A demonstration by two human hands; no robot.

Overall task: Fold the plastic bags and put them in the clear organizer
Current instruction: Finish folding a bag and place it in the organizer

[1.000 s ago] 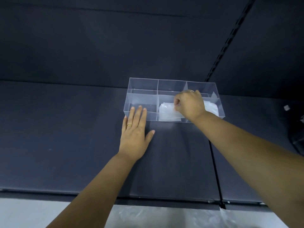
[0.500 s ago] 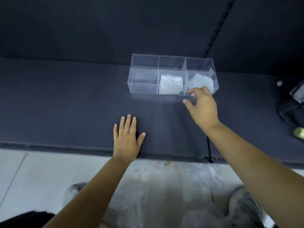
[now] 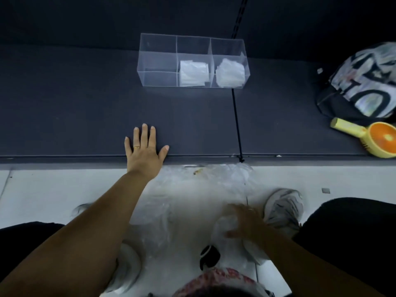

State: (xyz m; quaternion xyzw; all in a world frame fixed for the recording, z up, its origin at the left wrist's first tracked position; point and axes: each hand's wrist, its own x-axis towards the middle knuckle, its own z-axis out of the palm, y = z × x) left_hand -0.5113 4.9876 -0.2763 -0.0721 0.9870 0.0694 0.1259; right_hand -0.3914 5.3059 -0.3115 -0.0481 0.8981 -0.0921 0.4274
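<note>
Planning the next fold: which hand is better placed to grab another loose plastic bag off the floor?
Likely right. The right hand is down among the loose plastic bags on the floor, though too blurred to judge its grip. The left hand lies flat on the dark shelf, away from them.

Left hand (image 3: pixel 144 153) flat, fingers straight; right hand (image 3: pixel 246 221) reaching down (blurred).

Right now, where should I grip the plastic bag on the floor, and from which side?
Pinch a raised fold of the plastic bag, next to the right hand, coming straight from above. The film lies limp and crumpled on the floor and shows no handle or free edge, so a standing wrinkle is probably easiest to close fingers on.
</note>
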